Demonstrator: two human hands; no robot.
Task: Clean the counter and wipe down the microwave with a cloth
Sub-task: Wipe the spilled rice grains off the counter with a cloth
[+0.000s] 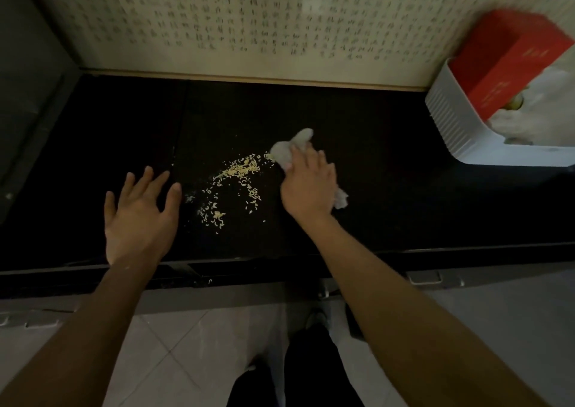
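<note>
A black counter (389,195) runs across the view. Pale yellow crumbs (236,185) lie scattered on it near the middle. My right hand (308,185) presses a crumpled grey cloth (287,149) flat against the counter, just right of the crumbs; cloth ends stick out beyond the fingertips and behind the wrist. To the left of the crumbs my left hand (140,216) hovers or rests palm down with its fingers spread, holding nothing. No microwave is in view.
A white ribbed bin (451,126) holding a red box (504,64) and a white bag stands on the counter at the far right. A patterned wall (249,23) backs the counter. A dark panel (28,95) rises at the left. Tiled floor lies below.
</note>
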